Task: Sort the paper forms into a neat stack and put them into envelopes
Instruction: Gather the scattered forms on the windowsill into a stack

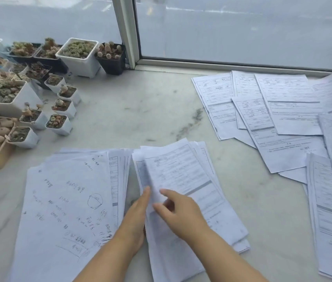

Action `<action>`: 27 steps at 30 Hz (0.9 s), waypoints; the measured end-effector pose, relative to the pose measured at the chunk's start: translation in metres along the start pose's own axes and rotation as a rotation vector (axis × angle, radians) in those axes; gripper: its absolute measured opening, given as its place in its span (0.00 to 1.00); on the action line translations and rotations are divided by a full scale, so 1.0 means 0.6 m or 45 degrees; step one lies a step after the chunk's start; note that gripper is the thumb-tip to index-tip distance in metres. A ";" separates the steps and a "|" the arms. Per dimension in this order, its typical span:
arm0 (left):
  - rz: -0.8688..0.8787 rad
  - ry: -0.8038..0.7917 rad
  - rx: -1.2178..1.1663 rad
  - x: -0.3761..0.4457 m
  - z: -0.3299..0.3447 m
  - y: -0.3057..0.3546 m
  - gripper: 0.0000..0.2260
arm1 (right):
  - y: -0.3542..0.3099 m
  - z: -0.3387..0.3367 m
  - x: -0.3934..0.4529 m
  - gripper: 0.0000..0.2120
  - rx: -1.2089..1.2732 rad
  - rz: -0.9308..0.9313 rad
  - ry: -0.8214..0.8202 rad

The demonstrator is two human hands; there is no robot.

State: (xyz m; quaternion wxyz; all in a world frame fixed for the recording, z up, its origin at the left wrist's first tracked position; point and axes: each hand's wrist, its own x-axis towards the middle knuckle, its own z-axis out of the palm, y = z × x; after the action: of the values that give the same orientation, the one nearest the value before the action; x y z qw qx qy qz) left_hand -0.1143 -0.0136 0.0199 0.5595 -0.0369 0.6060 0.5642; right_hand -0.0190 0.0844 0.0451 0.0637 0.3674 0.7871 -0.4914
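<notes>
Both hands square the near stack of forms [183,192]: left hand [135,218] flat-fingered against its edge, right hand [179,212] fingers spread on top; uneven pressure risks fanning the sheets.

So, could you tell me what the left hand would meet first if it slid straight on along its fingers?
Probably the upper part of the printed forms stack that the left hand already touches, then bare marble sill.
</notes>
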 end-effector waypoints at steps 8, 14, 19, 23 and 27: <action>0.231 0.264 0.293 0.003 0.006 0.006 0.11 | 0.110 -0.136 -0.002 0.32 0.240 0.279 0.615; 0.714 0.084 0.449 -0.067 0.072 0.119 0.11 | 0.083 -0.246 -0.042 0.14 0.957 -0.018 0.319; 0.992 0.162 0.580 -0.105 0.106 0.181 0.14 | 0.013 -0.294 -0.101 0.09 0.909 -0.444 0.497; 0.924 0.069 0.666 -0.067 0.120 0.178 0.16 | 0.035 -0.271 -0.071 0.09 0.733 -0.277 0.466; 0.773 0.117 0.459 -0.028 0.113 0.153 0.16 | 0.048 -0.247 -0.034 0.08 0.709 -0.153 0.512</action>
State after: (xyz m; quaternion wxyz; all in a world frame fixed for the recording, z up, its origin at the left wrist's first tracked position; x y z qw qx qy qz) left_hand -0.1270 0.0588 0.1087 0.3358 0.2191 0.7038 0.5865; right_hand 0.0531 0.2025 0.1091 -0.2245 0.4131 0.6399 -0.6079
